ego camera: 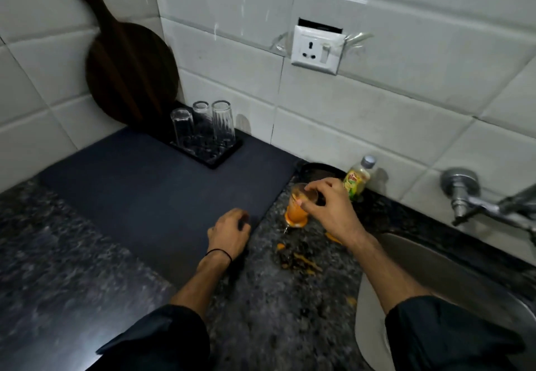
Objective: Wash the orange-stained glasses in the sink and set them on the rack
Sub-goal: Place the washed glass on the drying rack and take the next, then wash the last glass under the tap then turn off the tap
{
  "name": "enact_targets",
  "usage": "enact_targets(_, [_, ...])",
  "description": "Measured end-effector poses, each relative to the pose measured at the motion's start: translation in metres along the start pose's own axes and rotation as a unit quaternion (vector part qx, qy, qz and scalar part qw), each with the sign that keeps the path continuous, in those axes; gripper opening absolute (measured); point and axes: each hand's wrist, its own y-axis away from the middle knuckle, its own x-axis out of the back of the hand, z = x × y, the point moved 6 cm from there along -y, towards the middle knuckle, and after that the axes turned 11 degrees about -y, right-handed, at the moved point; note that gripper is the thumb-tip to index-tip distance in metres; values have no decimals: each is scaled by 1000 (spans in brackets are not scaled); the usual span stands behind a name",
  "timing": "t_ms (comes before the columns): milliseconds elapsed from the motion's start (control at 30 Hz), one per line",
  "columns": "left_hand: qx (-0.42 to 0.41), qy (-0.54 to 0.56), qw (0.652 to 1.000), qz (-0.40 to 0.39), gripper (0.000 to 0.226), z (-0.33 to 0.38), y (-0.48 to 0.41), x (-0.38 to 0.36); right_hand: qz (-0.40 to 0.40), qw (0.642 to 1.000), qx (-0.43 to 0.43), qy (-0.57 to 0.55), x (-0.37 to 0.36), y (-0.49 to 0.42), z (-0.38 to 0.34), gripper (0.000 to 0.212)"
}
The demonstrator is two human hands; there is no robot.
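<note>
An orange-stained glass (295, 214) stands on the speckled granite counter, just right of a dark mat. My right hand (330, 205) grips its rim from above with fingers and thumb. My left hand (230, 233) rests loosely curled on the mat's right edge, holding nothing. Three clean glasses (203, 124) stand upside down on a black rack (216, 157) at the back near the tiled wall. The steel sink (452, 280) lies to the right, under my right forearm.
A dark mat (150, 196) covers the counter's middle. Orange spills (301, 260) dot the granite by the sink. A small bottle (358, 179) and a dark round dish (319, 169) stand behind the glass. A tap (475, 199) juts from the right wall. A wooden board (127, 63) leans in the corner.
</note>
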Motion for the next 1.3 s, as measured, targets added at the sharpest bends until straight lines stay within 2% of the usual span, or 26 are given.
enact_targets(100, [-23,-84,995,-51,47,1,8,-17,-55,995,-75,30,-20,7,17,46])
enact_targets(167, [-30,-103,993,-56,52,0,8,-19,-65,994,-86,18,-33,6,22,49])
enact_targets(267, [-18,-102,993,-52,51,0,5,-16,-14,995,-84,-44,-46,4,24,38])
enact_targets(367, [3,-95,995,-33,36,4,-4,-9,62,993,-71,-73,-46,4,24,20])
enact_targets(500, [14,-49,999,-17,21,22,-16,-5,54,990,-94,-89,-32,4,28,10])
enact_targets(600, [-23,43,998,-36,19,50,-19,-13,50,989,-101,-97,-8,11,38,27])
enact_targets(667, [-55,103,992,-43,17,76,-16,-17,67,986,-115,-102,15,22,47,20])
enact_targets(733, [-77,143,985,-53,17,103,-12,-23,88,983,-128,-101,43,37,58,24])
enact_targets(900, [-165,205,953,-153,11,189,5,-55,135,977,-137,-95,114,87,94,33])
enact_targets(1067, [-212,222,931,-196,5,280,13,-83,174,967,-173,-72,169,132,129,37])
enact_targets(1100, [-214,227,929,-199,9,299,12,-90,181,965,-176,-71,178,139,135,37])
enact_targets(1233, [-240,137,935,-224,71,375,25,-95,204,960,-175,-79,208,158,157,34])
enact_targets(1300, [-227,94,943,-226,77,406,33,-99,205,959,-172,-95,220,164,166,30])
